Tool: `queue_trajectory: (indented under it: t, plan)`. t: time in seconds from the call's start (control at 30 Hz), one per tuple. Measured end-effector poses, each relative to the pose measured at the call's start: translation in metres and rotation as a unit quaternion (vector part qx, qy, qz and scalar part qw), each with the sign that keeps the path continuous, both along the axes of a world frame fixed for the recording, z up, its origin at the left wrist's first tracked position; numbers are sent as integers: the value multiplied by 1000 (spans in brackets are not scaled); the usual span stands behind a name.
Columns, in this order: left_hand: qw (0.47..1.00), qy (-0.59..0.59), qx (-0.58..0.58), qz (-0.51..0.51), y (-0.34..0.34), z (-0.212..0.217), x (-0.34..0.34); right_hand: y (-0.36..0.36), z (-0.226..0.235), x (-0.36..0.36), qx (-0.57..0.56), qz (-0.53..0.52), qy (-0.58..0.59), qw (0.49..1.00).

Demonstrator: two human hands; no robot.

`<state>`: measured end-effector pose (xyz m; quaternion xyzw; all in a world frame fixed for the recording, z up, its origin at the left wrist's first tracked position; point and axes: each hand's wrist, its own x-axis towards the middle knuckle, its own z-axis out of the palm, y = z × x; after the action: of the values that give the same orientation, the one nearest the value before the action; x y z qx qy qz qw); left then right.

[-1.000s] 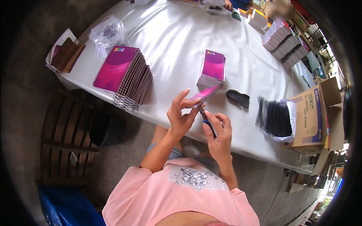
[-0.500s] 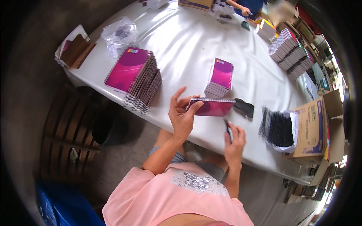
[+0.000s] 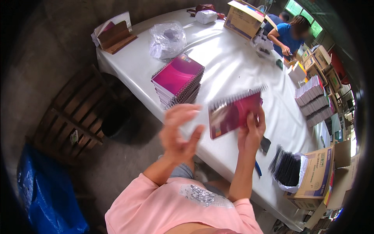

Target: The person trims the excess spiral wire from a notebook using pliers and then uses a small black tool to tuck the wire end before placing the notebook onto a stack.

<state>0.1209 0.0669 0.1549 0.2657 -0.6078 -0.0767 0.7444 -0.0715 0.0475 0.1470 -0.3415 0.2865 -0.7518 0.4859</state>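
In my right hand (image 3: 252,126) is a purple spiral notebook (image 3: 233,117), gripped at its right side and tilted, its wire coil along the upper edge. My left hand (image 3: 177,134), blurred by motion, is apart from the notebook with fingers spread and nothing in it. Just beyond my left hand stands a stack of purple spiral notebooks (image 3: 177,76) on the white-covered table (image 3: 136,74). A blue-handled tool (image 3: 258,168) lies beside my right forearm; its working end cannot be made out. Close by is a flat black object (image 3: 265,145).
Black wire coils (image 3: 288,167) spill from a cardboard box (image 3: 311,175) at the right. A clear plastic bag (image 3: 167,39) and a brown open box (image 3: 115,37) sit at the far left. Across the table, a person in blue (image 3: 290,37) works near stacked notebooks (image 3: 313,99).
The notebook has passed from my left hand to my right and turned to show its cover. My left hand has let go. The tool has left my right hand. The view has shifted.
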Motion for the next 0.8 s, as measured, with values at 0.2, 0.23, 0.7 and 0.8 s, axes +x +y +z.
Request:
queue_trajectory:
  t: [0.2, 0.23, 0.7, 0.8]
  plan:
    - [973, 156, 149, 80, -43, 8, 48, -94, 57, 53, -17, 120, 134, 983]
    - [972, 162, 154, 76, -53, 2, 54, -108, 57, 65, -42, 125, 174, 976]
    - [967, 149, 208, 6, -97, -40, 51, -129, 14, 103, -64, -34, 518, 852]
    - [960, 173, 220, 19, -105, -48, 48, -142, 1, 116, -35, -29, 425, 904]
